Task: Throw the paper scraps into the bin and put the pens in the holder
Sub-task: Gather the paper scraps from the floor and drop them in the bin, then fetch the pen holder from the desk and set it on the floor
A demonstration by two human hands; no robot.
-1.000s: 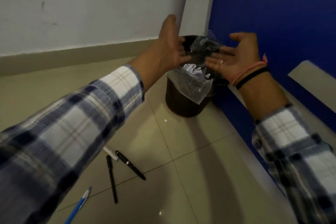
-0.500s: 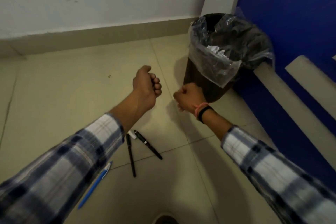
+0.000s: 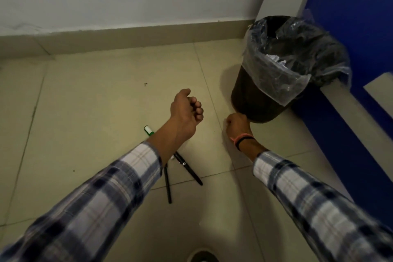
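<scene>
A dark bin (image 3: 251, 100) lined with a clear plastic bag stands in the corner at the upper right, with white paper scraps (image 3: 276, 59) inside. My left hand (image 3: 186, 108) hovers over the floor left of the bin, fingers curled into a loose fist with nothing visible in it. My right hand (image 3: 237, 124) is low by the bin's base, fingers closed; what it may pinch is hidden. Two black pens (image 3: 188, 171) (image 3: 168, 187) lie on the tiles under my left forearm. A green-and-white marker (image 3: 148, 130) pokes out beside that forearm. No pen holder is in view.
Beige floor tiles run to a white wall with a skirting board (image 3: 127, 36) at the back. A blue wall (image 3: 357, 17) with a grey ledge (image 3: 348, 112) borders the right side. A shoe tip (image 3: 202, 258) shows at the bottom edge.
Both hands came away from above the bin, where they were spread, and dropped toward the floor with fingers closed. The view tilted down and left, and the right hand sank lower beside the bin's base.
</scene>
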